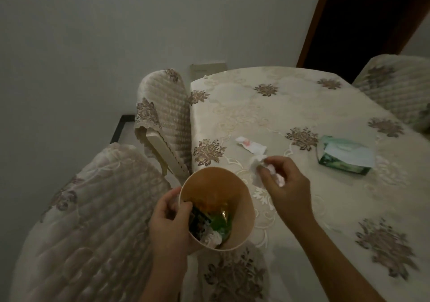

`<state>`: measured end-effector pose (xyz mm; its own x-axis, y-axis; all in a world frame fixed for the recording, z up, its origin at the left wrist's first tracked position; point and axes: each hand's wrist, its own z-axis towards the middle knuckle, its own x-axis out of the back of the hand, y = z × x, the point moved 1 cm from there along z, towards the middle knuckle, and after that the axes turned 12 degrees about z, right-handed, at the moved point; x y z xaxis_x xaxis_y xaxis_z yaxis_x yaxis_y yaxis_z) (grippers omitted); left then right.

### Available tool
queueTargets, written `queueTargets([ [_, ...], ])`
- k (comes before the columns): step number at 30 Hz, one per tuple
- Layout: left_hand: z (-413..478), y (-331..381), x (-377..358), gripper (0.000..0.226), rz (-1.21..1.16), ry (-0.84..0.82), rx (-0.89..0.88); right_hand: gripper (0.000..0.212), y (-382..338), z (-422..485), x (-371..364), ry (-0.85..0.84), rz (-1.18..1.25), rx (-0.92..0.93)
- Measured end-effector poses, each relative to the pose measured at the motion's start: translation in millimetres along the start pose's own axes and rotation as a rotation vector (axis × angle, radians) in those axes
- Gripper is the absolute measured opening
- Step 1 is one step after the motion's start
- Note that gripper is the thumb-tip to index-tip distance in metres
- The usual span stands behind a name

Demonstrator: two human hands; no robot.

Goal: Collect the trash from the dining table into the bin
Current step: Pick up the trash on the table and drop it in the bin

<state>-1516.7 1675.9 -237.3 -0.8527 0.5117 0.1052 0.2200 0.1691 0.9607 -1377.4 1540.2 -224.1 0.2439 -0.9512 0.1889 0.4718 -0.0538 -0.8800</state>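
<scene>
**Tan bin held at the table edge while tissues are gathered**

Quilted cream fabric covers the chair (97, 220) at the far left, just beside the table. Next comes the left hand (168, 220), its fingers curled over the near rim of the tan bin (242, 199), thumb outside and fingertips hooked inside. That grip looks meant to keep the mouth of the bin tipped up and level with the tabletop, so scraps need only a short trip. Inside lie a dark wrapper, something green and a wad of white paper.

Right of the bin, the right hand (287, 183) hovers low over the embroidered tablecloth (256, 106), fingers bunched and pinching crumpled white tissue (256, 164), with more crumpled paper tucked in the palm. Just beyond it a white scrap with a pink mark (251, 146) is lying flat on the cloth, uncollected. Further right sits a green tissue box (344, 158), well apart from the bin; it looks like a supply, not trash.
</scene>
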Motion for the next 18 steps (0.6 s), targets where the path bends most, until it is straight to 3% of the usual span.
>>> queueTargets([
  [4, 10.2, 2.8, -4.1, 0.024, -0.006, -0.039, -0.010, 0.024, -10.6, -14.0, -38.2, -0.424, -0.172, 0.102],
  [7, 18.2, 5.8, -5.0, 0.026, -0.008, -0.053, -0.016, 0.036, 2.0, -21.7, -57.0, -0.531, -0.277, 0.105],
  [10, 26.9, 8.4, -4.8, 0.026, -0.018, -0.069, -0.008, 0.035, 0.2, -16.5, -59.1, -0.443, -0.238, 0.095],
  [13, 37.3, 12.5, -8.0, 0.027, -0.022, -0.060, -0.008, 0.028, 4.8, 2.9, -49.1, -0.224, -0.150, 0.078],
  [18, 60.0, 18.6, -18.6, 0.026, -0.034, -0.043, -0.017, 0.026, 51.0, 46.8, -35.9, 0.035, -0.197, -0.154],
])
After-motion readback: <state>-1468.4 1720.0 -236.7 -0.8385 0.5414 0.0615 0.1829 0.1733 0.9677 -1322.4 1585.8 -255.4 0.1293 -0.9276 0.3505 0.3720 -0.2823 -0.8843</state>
